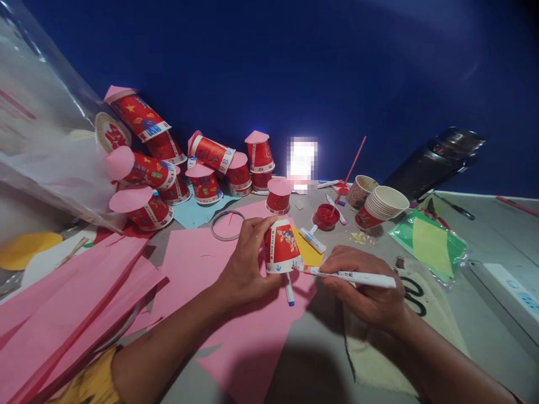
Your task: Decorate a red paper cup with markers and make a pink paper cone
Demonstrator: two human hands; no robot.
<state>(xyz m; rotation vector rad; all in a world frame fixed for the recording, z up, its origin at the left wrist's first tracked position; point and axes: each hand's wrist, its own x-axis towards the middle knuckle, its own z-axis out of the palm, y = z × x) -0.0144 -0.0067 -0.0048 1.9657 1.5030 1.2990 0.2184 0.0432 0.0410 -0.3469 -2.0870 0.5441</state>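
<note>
My left hand (246,264) is wrapped round an upside-down red paper cup (281,247), pressing it onto a pink paper sheet (236,314). My right hand (362,283) grips a white marker pen (353,276) whose tip touches the cup's rim at the right. A marker cap (289,292) with a blue end lies just below the cup.
A pile of red cups (202,168) capped with pink paper stands at the back left. A stack of paper cups (381,207), a red paint pot (326,216), a glue stick (312,240), a tape ring (227,224), scissors (415,294) and a green paper packet (429,244) lie around.
</note>
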